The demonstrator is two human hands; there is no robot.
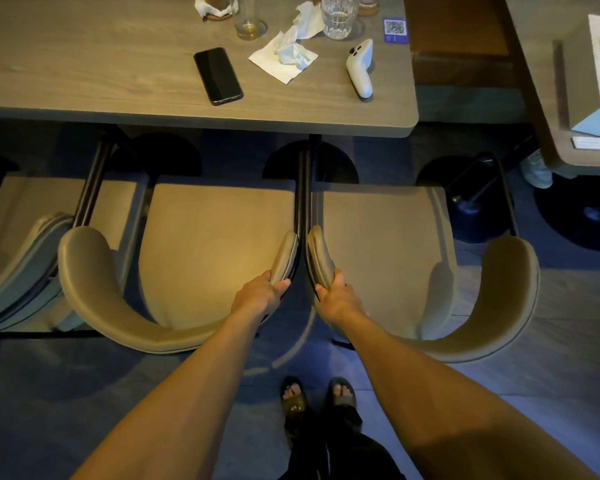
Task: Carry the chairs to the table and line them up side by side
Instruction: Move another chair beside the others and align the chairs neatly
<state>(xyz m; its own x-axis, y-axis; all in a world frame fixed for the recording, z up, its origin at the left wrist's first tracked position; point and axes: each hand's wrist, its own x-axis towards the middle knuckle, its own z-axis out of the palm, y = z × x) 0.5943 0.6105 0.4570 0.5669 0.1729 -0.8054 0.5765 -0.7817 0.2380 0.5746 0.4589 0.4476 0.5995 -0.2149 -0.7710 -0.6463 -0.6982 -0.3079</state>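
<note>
Facing the bench [187, 119], the left hand [262, 294] grips the middle chair [215, 244] and the right hand [336, 296] the right chair [388, 244] by adjoining armrests (likely squaring these 2 side by side).

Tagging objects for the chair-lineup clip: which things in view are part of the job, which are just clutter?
Job:
middle chair, gripped by left hand
right chair, gripped by right hand
left chair
table

Clutter:
phone
white controller
crumpled napkins
drinking glasses
QR card
</note>
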